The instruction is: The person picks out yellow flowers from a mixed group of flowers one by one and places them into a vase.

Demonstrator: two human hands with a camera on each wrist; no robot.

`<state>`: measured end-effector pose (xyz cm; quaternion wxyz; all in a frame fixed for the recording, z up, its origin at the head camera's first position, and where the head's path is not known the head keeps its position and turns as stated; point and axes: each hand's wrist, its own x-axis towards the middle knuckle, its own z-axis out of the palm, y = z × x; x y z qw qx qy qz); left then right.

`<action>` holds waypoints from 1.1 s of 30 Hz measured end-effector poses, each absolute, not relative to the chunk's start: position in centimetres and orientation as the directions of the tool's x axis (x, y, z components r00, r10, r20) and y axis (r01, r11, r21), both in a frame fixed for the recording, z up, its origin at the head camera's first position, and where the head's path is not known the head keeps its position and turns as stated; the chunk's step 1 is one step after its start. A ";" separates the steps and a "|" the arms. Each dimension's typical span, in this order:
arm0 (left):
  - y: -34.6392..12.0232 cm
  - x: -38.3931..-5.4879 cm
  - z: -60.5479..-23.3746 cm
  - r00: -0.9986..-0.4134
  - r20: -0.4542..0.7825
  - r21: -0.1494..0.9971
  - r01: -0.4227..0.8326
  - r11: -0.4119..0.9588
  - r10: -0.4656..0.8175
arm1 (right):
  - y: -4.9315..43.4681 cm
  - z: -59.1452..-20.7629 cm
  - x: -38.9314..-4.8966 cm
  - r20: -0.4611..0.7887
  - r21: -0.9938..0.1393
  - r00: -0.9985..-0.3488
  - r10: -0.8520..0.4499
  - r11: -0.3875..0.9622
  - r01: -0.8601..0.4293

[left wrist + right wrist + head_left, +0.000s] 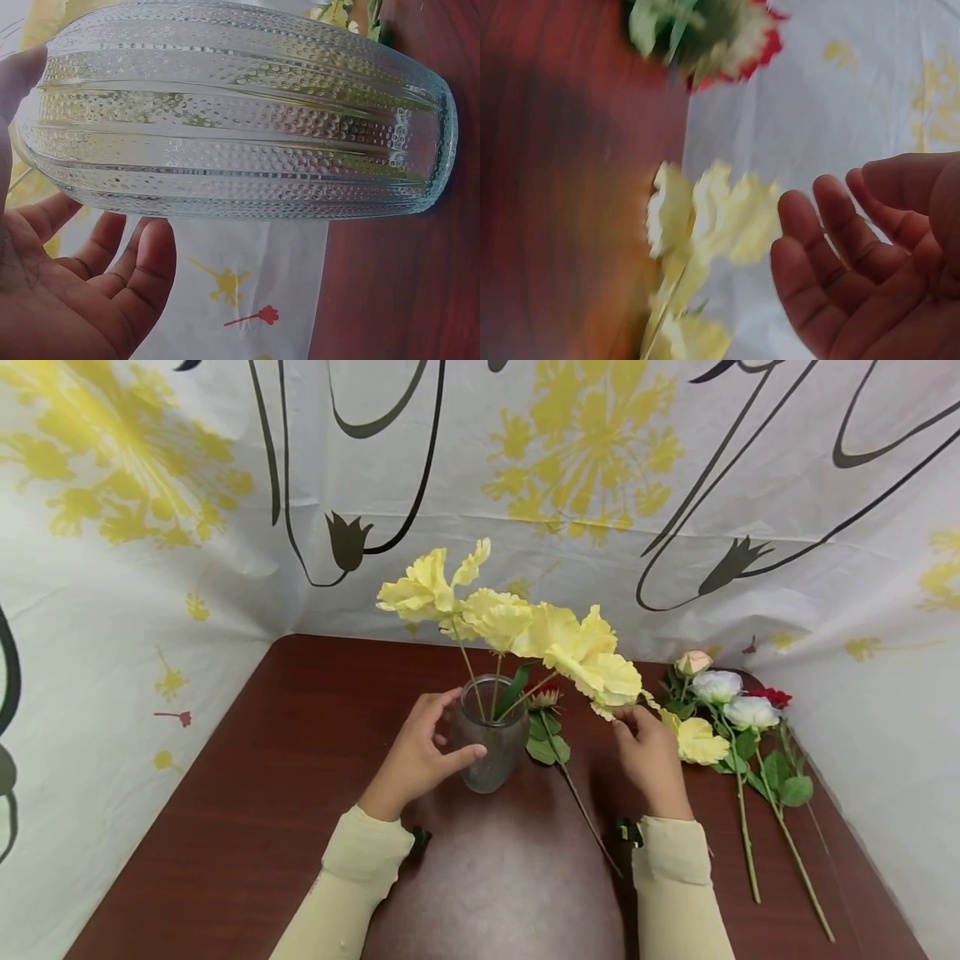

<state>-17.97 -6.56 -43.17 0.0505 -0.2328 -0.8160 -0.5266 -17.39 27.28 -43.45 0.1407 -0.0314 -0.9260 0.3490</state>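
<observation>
A clear textured glass vase (491, 756) stands on the table, holding several yellow flowers (498, 618) that lean out over its rim. My left hand (427, 752) is around its left side, thumb across the front and fingers at the far side. In the left wrist view, the thumb and fingertips of that hand (97, 277) lie along the ribbed glass vase (247, 127). My right hand (651, 752) is just below the rightmost yellow bloom (592, 664). The right wrist view shows this hand (862, 255) with loosely bent fingers and nothing in them.
A long-stemmed flower (558, 747) lies right of the vase. On the table's right side are white roses (752, 712), a peach rose (693, 662), a red flower (772, 697) and a yellow flower (701, 741). A patterned white sheet (480, 468) hangs behind the table.
</observation>
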 end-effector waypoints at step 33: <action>-6.8 -18.0 -43.2 -0.861 0.367 0.855 0.461 0.236 0.351 | 32.2 -45.7 -17.7 -0.116 -0.533 -0.983 0.143 0.826 0.183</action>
